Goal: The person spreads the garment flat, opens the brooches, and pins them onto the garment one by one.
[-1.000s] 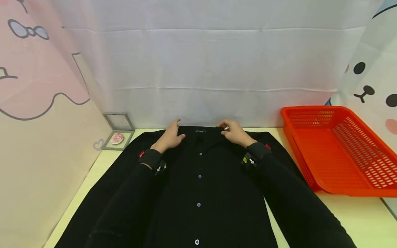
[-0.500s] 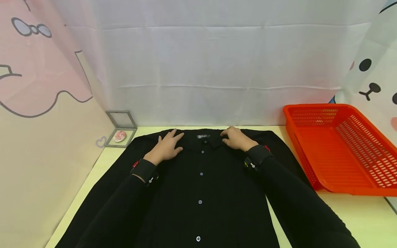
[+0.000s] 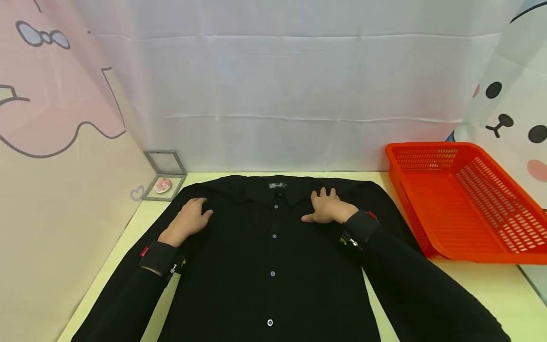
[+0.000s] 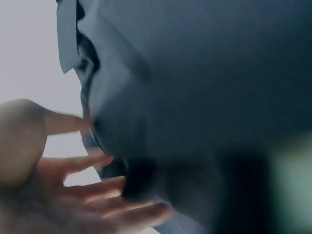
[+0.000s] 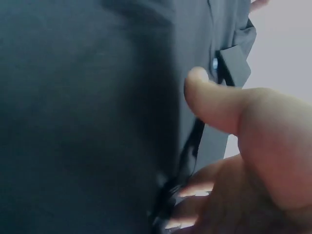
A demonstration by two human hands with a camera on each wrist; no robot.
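A black button-up shirt (image 3: 239, 247) lies spread front up, its collar at the far side and a row of pale buttons down the middle. My left hand (image 3: 186, 221) is over the shirt's left shoulder and upper sleeve, fingers loosely bent. In the left wrist view its thumb and spread fingers (image 4: 97, 190) are at the cloth, with a gap between them. My right hand (image 3: 329, 208) rests on the shirt right of the collar, fingers spread and thumb out to the side. The right wrist view shows its thumb (image 5: 214, 100) over the fabric near the collar.
An orange-red plastic basket (image 3: 470, 213) stands at the right, beside the shirt's sleeve. At the back left sits a small grey-framed box (image 3: 164, 175) with its lid up and a pink round piece inside. A white curtain (image 3: 278, 95) hangs behind the pale yellow table (image 3: 474, 289).
My left hand has moved from beside the collar outward and nearer, to the left shoulder. My right hand has come off the collar edge, slid slightly nearer and spread its fingers. The collar lies flatter.
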